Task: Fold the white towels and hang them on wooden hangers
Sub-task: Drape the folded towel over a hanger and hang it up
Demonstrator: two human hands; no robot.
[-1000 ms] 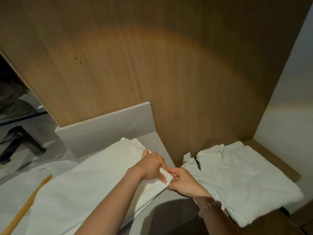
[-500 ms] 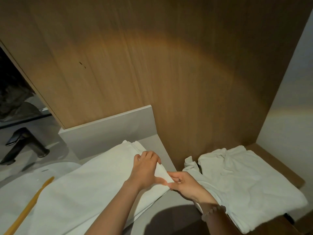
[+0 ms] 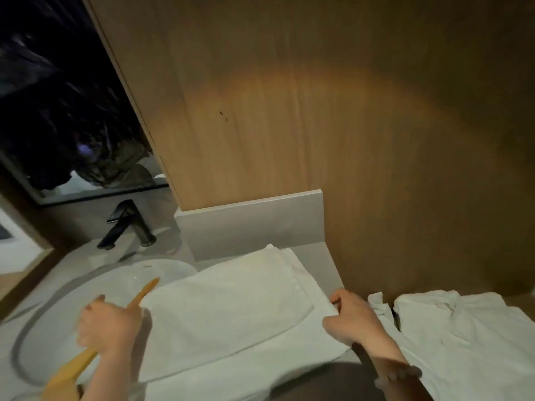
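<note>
A folded white towel lies across the grey counter, partly over the round sink. My left hand is curled round a wooden hanger that lies on the sink at the towel's left edge; the hand is blurred. My right hand grips the towel's right edge, fingers curled into the cloth. A second white towel lies loosely bunched on a lower wooden shelf to the right.
A black faucet stands behind the white sink. A grey backsplash and a tall wooden panel close off the back. A dark mirror is at upper left.
My left hand left the towel's right corner and moved left onto the hanger. My right hand stays at the towel's right edge. The view swung left.
</note>
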